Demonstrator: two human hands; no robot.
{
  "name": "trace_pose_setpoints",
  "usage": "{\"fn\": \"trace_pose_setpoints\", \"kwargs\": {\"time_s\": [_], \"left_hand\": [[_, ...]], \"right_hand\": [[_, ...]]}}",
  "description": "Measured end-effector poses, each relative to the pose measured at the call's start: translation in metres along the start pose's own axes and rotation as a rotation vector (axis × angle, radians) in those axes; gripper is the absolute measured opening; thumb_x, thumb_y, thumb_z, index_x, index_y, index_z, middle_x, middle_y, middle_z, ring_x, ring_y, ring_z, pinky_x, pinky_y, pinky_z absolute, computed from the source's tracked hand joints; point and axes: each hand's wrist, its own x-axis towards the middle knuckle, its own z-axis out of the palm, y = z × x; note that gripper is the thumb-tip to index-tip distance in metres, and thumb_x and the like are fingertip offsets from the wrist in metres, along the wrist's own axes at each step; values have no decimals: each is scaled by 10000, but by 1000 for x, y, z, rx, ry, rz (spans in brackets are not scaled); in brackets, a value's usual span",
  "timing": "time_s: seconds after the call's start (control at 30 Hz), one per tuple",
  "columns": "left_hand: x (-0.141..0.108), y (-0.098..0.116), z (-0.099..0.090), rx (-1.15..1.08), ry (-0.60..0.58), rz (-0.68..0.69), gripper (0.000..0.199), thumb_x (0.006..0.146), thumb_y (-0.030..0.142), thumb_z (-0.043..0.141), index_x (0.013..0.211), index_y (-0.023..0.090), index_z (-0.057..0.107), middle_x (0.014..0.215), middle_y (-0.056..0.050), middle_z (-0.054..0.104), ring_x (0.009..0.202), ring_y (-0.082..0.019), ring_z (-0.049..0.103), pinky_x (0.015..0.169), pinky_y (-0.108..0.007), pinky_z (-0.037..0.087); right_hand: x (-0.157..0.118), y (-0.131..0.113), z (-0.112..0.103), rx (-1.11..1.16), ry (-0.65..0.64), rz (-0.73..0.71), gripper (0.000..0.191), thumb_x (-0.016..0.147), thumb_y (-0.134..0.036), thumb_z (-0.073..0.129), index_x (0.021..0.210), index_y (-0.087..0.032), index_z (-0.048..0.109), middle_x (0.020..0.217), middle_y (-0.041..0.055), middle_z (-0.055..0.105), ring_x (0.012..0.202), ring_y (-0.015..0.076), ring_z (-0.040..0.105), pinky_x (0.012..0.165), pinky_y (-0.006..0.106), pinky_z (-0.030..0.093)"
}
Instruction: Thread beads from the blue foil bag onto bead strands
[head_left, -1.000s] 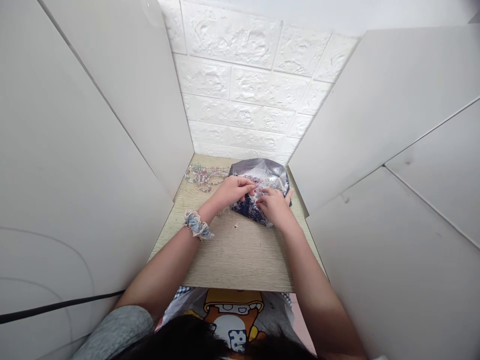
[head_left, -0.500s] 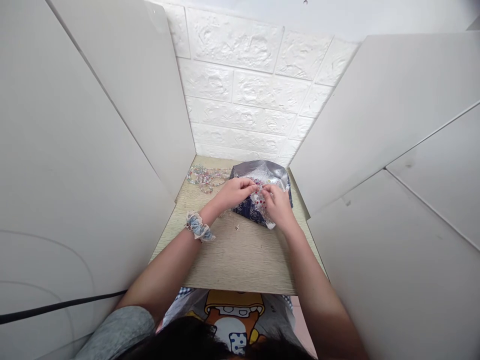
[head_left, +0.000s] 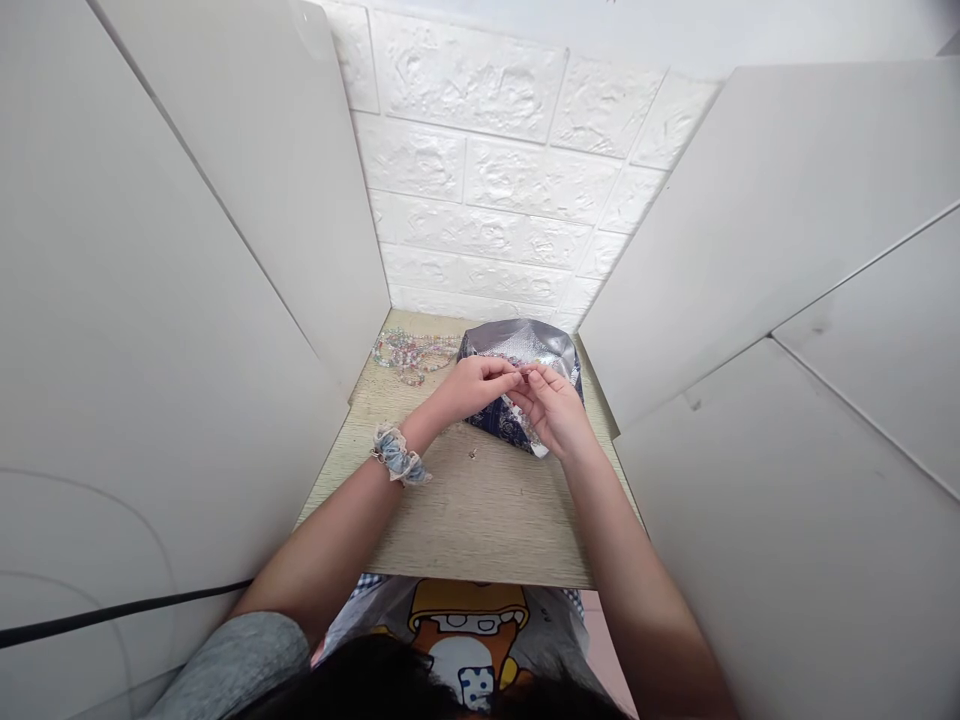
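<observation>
- The left hand (head_left: 471,385) and right hand (head_left: 551,405) meet fingertip to fingertip, both pinched nearly closed; what they grip between them is too small to make out.
- Directly beneath and beyond both hands lies a shiny dark pouch (head_left: 521,345) filled with tiny beads, touching the right hand's underside.
- Beyond the left hand, strung beads (head_left: 412,352) lie against the back wall.
- A scrunchie (head_left: 396,455) circles the left wrist; a small loose bit (head_left: 472,455) lies nearer the body.
- White panels (head_left: 225,300) close in left and right; the wooden tabletop (head_left: 480,520) lies bare toward the body.
</observation>
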Motion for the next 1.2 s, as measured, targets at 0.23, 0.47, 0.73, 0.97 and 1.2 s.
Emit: {"fn": "trace_pose_setpoints", "kwargs": {"time_s": [0.23, 0.47, 0.73, 0.97, 1.2], "left_hand": [[-1, 1, 0, 65, 47, -14, 334, 732, 390, 423, 774, 129, 627, 694, -20, 600, 648, -109, 504, 591, -209, 377], [-1, -1, 1, 120, 72, -30, 347, 726, 403, 415, 745, 135, 635, 649, -7, 587, 620, -107, 489, 550, -201, 354], [-2, 3, 1, 134, 108, -43, 332, 715, 385, 420, 704, 131, 634, 612, -6, 568, 589, -96, 464, 519, -196, 326], [-2, 5, 2, 149, 110, -55, 310, 705, 360, 427, 691, 132, 637, 568, 3, 533, 553, -82, 427, 492, -192, 296], [-2, 2, 1, 149, 95, -54, 309, 700, 361, 430, 665, 131, 633, 561, 9, 523, 550, -80, 422, 490, -193, 294]], "right_hand": [[-1, -1, 0, 74, -10, 18, 145, 671, -279, 621, 729, -178, 535, 705, -26, 596, 715, 69, 588, 746, 222, 489], [-1, 1, 0, 93, -15, 26, 134, 661, -249, 634, 726, -191, 531, 712, -34, 597, 715, 72, 589, 705, 201, 494], [-2, 0, 1, 81, -10, 13, 152, 659, -256, 632, 737, -194, 517, 735, -41, 583, 705, 68, 584, 672, 193, 496], [-1, 1, 1, 46, -1, 2, 165, 650, -267, 637, 732, -193, 515, 717, -42, 575, 678, 62, 579, 652, 187, 494], [0, 2, 1, -32, 7, -5, 181, 630, -284, 645, 730, -198, 521, 702, -39, 582, 668, 67, 569, 685, 218, 488]]}}
